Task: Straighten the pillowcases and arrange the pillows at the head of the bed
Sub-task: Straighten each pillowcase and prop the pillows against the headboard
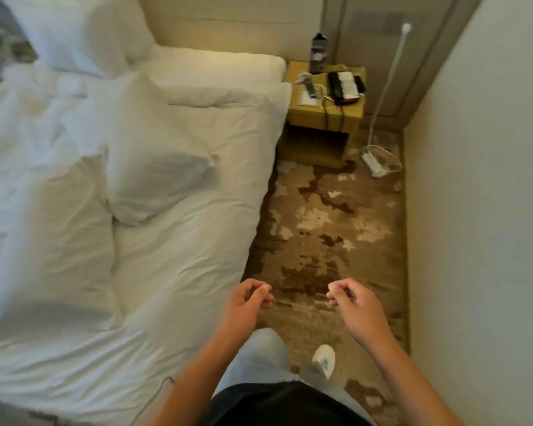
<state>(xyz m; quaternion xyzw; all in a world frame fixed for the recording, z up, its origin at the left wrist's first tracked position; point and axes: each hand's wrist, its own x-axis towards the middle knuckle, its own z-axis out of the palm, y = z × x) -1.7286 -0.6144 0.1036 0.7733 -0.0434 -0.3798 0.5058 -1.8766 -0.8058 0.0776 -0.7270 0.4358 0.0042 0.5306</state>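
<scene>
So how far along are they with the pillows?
Barely begun. One pillow lies askew mid-bed, another leans crumpled by the headboard. Both hands, left and right, hang loosely curled over the carpet, holding nothing. Straightening and arranging all remain.

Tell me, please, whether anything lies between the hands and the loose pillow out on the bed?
Nothing visible does: only bare white bedding lies between the left hand, the right hand and the loose pillow.
</scene>
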